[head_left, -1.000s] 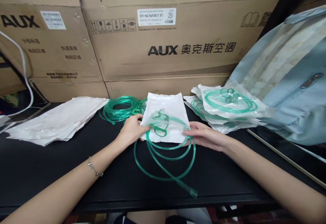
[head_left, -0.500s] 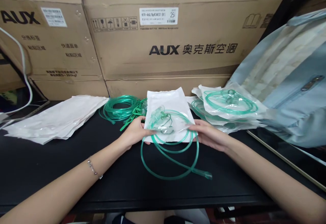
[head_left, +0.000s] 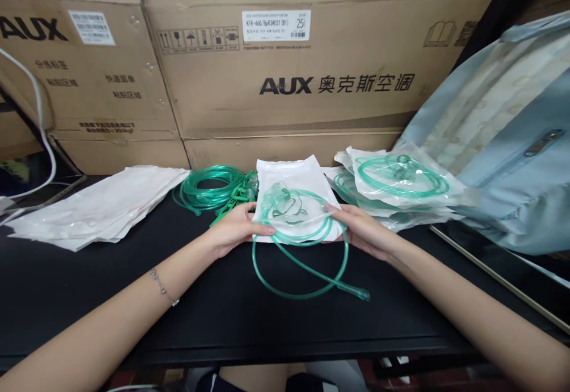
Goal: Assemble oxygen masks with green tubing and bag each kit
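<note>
Between my two hands is a clear-fronted white pouch (head_left: 289, 172), tilted up over the black table. An oxygen mask (head_left: 278, 199) lies inside, showing through the film. Its green tubing (head_left: 312, 270) is partly in the pouch and partly looped out of the near opening, with the connector end pointing right. My left hand (head_left: 240, 228) grips the pouch's left edge, thumb on the front near the tubing. At the right edge, my right hand (head_left: 360, 228) pinches the pouch with its thumb on top; the other fingers are mostly hidden underneath.
White pouches (head_left: 98, 205) are piled on the left. Coiled green tubing (head_left: 209, 187) with green straps lies behind my left hand. Filled pouches (head_left: 401, 181) are stacked at the right, beside a light blue bag (head_left: 512, 160). Cardboard boxes (head_left: 285, 113) stand along the back.
The tubing loop outside the pouch has drawn up slightly toward the pouch. My right thumb has shifted up along the film, and my left thumb lies nearer the tubing.
</note>
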Demonstrator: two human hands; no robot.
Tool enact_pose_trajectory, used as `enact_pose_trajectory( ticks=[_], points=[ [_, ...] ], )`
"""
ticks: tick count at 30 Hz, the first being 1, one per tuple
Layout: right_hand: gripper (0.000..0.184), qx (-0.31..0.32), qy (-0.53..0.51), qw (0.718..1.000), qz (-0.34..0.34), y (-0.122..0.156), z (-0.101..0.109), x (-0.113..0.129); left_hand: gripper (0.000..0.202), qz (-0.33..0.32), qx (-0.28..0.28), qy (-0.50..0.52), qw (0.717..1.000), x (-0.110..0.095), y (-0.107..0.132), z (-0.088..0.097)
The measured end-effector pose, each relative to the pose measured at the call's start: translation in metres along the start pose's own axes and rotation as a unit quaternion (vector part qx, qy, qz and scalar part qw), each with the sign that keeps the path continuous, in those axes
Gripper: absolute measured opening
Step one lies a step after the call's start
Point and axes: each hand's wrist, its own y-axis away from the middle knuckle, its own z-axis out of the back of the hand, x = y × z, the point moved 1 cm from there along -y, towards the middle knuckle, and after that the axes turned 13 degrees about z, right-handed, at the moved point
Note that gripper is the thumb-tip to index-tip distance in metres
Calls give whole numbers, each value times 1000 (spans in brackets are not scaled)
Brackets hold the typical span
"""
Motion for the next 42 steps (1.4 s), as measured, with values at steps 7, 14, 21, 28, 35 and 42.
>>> enact_pose_trajectory(
  ticks=[7,14,21,28,35,42],
  points=[
    [28,133,-67,989,-7,10,3,16,36,-33,-83,-48,995,6,-11,-1],
    [13,0,-12,1000,2,-2,2,-1,31,-56,-89,-58,993,1,-3,-9],
    [21,-59,-5,998,0,-2,2,2,36,-31,13,-45,998,-1,5,-8],
    [7,43,-71,996,-10,3,5,8,28,-39,-12,-22,999,3,1,-10],
    [12,-62,-6,998,4,-1,-1,1,32,-47,66,109,991,-4,4,-10],
    [13,-140,-12,985,95,-6,-3,17,49,-70,-50,55,995,-4,-4,-22]
  ],
)
